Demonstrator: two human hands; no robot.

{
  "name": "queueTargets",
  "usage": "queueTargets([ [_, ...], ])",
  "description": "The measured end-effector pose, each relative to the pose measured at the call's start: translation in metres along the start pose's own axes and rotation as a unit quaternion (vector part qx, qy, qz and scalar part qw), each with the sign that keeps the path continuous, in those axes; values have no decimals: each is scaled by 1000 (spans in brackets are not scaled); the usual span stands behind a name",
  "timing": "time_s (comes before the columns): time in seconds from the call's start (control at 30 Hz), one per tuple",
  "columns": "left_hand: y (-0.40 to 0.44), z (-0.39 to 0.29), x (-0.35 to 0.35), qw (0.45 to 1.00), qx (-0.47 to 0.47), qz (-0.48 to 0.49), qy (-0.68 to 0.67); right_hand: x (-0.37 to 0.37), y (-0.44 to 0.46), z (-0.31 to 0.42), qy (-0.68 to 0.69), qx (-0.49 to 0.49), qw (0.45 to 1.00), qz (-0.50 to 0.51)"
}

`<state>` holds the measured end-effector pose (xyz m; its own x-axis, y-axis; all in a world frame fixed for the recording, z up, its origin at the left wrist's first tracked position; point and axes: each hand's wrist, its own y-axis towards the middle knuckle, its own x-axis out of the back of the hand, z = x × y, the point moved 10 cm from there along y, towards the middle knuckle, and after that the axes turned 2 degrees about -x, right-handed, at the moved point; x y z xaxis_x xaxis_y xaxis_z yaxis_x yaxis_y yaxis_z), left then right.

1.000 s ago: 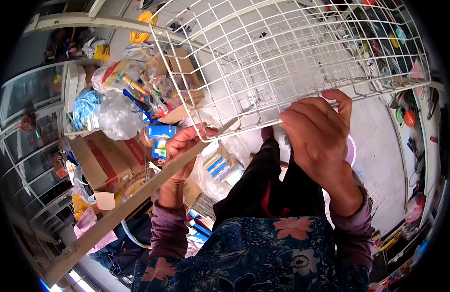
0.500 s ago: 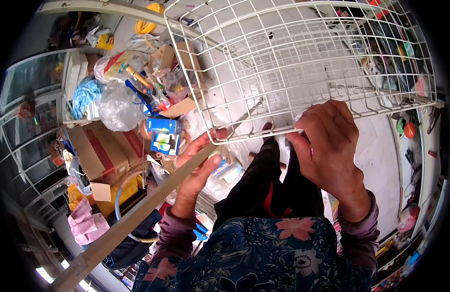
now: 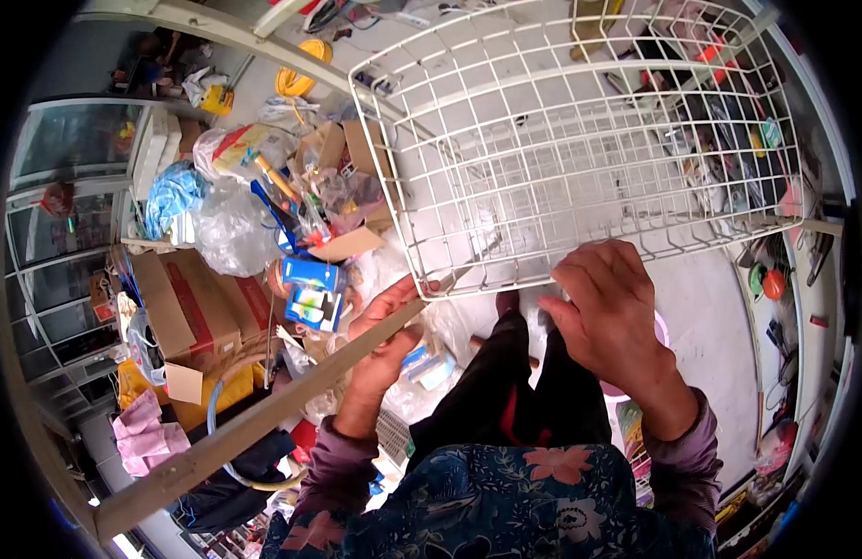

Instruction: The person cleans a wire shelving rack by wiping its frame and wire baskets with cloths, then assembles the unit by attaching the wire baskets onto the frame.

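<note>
A large white wire basket (image 3: 542, 149) fills the upper middle and right of the view. Near its lower left corner, my left hand (image 3: 386, 331) is wrapped round a pale bar (image 3: 291, 401) that runs down to the lower left, with fingertips at the basket's corner. My right hand (image 3: 612, 303) is at the basket's near edge, fingers curled over the rim wire and thumb below it. The fingertips of my right hand are partly hidden behind the knuckles.
Cardboard boxes (image 3: 193, 312), a clear plastic bag (image 3: 233, 228), a blue and white packet (image 3: 314, 293) and a pink cloth (image 3: 149, 433) lie to the left. A yellow coil (image 3: 303, 67) is on the floor at the upper left. Shelves with assorted goods line the right side.
The basket's near left corner has moved right and lower in view. My left hand has shifted right along with it, and my right hand sits lower.
</note>
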<state>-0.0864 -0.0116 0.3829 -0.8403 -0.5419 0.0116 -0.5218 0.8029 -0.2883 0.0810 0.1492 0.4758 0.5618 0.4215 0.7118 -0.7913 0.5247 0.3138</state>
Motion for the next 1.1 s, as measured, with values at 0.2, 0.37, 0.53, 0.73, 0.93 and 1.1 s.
queueTargets([
  [0.2, 21, 9, 12, 985, 87, 80, -129, 79, -66, -61, 85, -202, 936, -276],
  [0.37, 67, -31, 5, 987, 34, 71, -143, 102, -154, -134, 234, -397, 747, -478],
  [0.53, 104, -45, -6, 985, 62, 103, -124, 77, -136, -154, 459, -426, 679, -384],
  [0.73, 110, -46, -14, 982, 100, 115, -109, 70, -109, -155, 540, -366, 671, -352],
  [0.93, 111, -49, -13, 985, 94, 110, -90, 66, -102, -166, 517, -394, 685, -328],
  [1.1, 111, -49, -13, 986, 89, 107, -93, 67, -99, -174, 508, -386, 688, -346],
])
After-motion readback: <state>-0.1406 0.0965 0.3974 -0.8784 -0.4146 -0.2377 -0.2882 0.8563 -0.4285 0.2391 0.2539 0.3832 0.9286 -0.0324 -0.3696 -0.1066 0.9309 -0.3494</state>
